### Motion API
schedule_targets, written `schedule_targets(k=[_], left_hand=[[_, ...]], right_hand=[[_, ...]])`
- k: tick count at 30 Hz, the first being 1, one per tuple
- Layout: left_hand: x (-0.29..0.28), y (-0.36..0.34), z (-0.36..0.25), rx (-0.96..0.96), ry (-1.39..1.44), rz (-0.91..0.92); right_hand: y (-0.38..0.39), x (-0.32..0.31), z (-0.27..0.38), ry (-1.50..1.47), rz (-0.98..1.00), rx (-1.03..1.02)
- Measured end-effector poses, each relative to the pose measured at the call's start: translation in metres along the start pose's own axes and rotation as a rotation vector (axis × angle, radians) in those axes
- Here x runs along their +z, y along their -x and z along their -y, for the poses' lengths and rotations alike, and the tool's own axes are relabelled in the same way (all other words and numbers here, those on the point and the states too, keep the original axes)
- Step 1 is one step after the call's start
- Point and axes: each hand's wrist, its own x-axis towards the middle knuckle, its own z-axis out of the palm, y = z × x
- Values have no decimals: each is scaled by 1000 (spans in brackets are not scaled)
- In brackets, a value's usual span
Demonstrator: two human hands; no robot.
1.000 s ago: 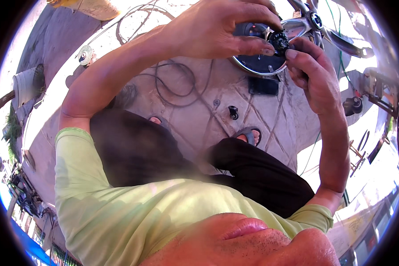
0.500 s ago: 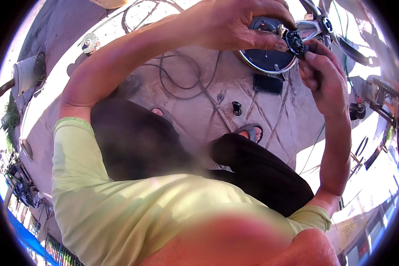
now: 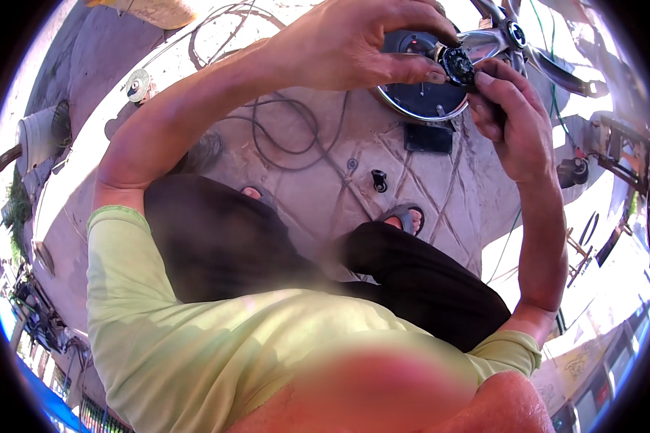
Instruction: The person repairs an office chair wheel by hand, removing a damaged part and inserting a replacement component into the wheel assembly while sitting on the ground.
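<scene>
A small round black part (image 3: 458, 66), greasy-looking with a toothed or uneven face, is held up by both hands at the top right of the head view. My left hand (image 3: 372, 50) has its thumb and fingers closed on the part from the left. From the right, my right hand (image 3: 513, 119) pinches at its edge, with the lower fingers curled. Just beyond and below the part is a dark round plate (image 3: 419, 97) with a chrome rim and small fittings. A metal star-shaped base (image 3: 513, 36) with curved legs stands beside the plate, partly out of view.
A black rectangular object (image 3: 427, 138) lies below the plate, near a black caster (image 3: 379, 180) on the grooved floor. Cable loops (image 3: 282, 162) lie at centre-left. A white bucket (image 3: 40, 141) stands at the far left, and a metal frame (image 3: 621, 155) at the far right.
The black part has turned slightly, showing more of its round face, and my fingers have shifted a little on it. The whole view swayed briefly and came back.
</scene>
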Motion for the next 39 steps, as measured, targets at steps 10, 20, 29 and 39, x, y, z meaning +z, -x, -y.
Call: schedule_targets(k=[10,20,29,39], left_hand=[[1,1,-3,-44,14,11],[0,0,-3,-43,44,38],[-2,0,-5,-71,14,54],[0,1,-3,-88,64,61]], right_hand=[[3,3,9,133,27,13],[4,0,7,103,59,30],[-1,-7,1,-144,169,114],[-6,-10,-3,-266,245,165]])
